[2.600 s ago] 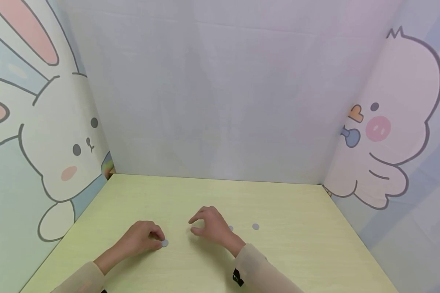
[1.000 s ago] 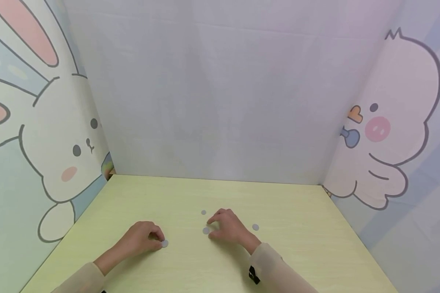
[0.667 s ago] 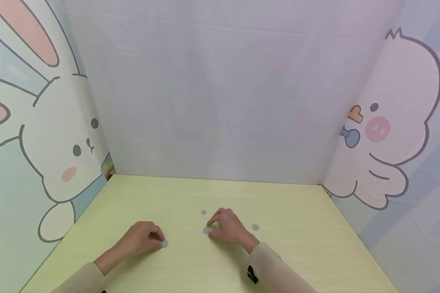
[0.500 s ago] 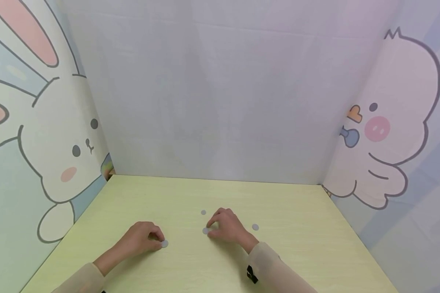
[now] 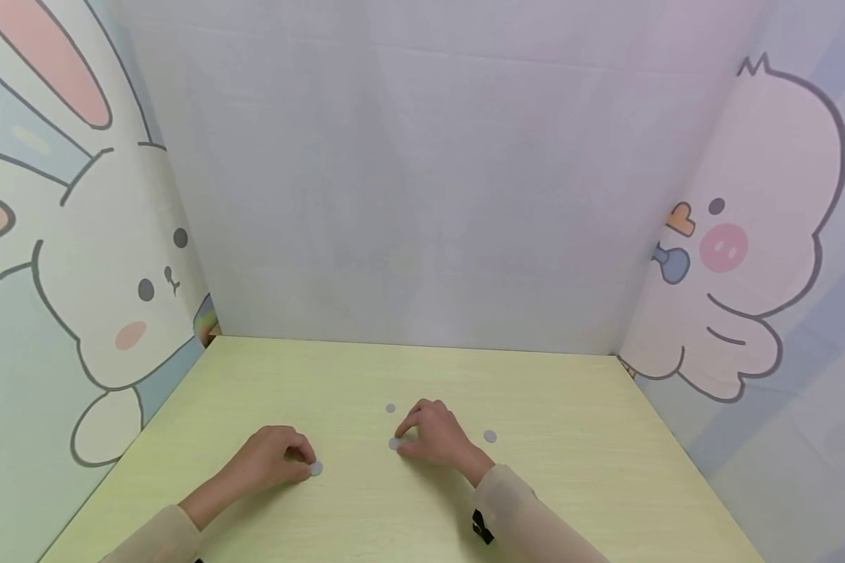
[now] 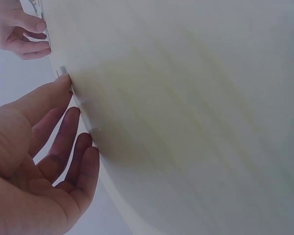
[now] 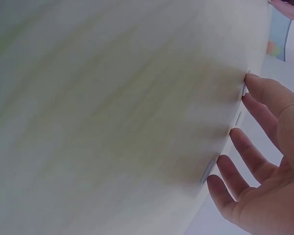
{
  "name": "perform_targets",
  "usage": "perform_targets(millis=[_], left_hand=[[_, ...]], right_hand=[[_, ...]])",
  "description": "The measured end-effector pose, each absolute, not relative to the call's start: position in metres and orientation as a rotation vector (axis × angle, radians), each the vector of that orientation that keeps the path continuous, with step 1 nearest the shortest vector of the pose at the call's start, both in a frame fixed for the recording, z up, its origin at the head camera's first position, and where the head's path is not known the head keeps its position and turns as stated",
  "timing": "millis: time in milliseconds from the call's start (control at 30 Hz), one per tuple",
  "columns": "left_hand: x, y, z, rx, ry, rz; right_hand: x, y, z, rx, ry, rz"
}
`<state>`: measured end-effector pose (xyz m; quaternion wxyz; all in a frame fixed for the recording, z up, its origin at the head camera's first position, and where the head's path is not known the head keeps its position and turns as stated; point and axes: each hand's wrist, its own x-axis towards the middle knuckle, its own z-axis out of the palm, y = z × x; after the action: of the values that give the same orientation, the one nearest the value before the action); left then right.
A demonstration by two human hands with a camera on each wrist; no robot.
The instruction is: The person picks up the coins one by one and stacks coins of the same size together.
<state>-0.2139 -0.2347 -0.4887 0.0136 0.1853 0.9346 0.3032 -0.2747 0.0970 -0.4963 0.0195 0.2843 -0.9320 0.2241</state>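
Observation:
Small, flat, round silver discs, coin-like, lie on the pale yellow table. Left of centre, my left hand pinches the near-left edge of one disc between thumb and fingertips. In the left wrist view, that disc shows edge-on at the thumb tip. My right hand has thumb and index finger on either side of a second disc, holding it at the tabletop. The right wrist view shows this disc as a thin edge between those two fingertips; the other fingers are spread, tips at the table.
One more disc lies farther back, just beyond the right fingertips. Another disc is right of the right hand. The table meets a plain pale backdrop behind, with cartoon-printed cloth sides.
My right hand moved right, uncovering two discs near the middle, then edged slightly left and closed thumb and index onto the nearer one. My left hand stayed at its disc.

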Motion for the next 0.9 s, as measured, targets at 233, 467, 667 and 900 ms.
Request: perform_targets(millis=[233, 467, 667, 900], left_hand=[[-0.2136, -0.2341, -0.4875, 0.573, 2.900, 0.953], [-0.2144, -0.2343, -0.4880, 0.564, 2.901, 0.948], [-0.2146, -0.2357, -0.4908, 0.567, 2.916, 0.947], [-0.2142, -0.2362, -0.4904, 0.580, 2.917, 0.950]], right_hand=[[-0.2745, 0.0964, -0.4968, 0.869, -2.898, 0.682], [-0.2750, 0.0950, -0.4970, 0.862, -2.895, 0.675], [-0.2740, 0.0944, -0.4969, 0.866, -2.898, 0.655], [-0.2693, 0.0936, -0.4955, 0.841, -2.911, 0.652]])
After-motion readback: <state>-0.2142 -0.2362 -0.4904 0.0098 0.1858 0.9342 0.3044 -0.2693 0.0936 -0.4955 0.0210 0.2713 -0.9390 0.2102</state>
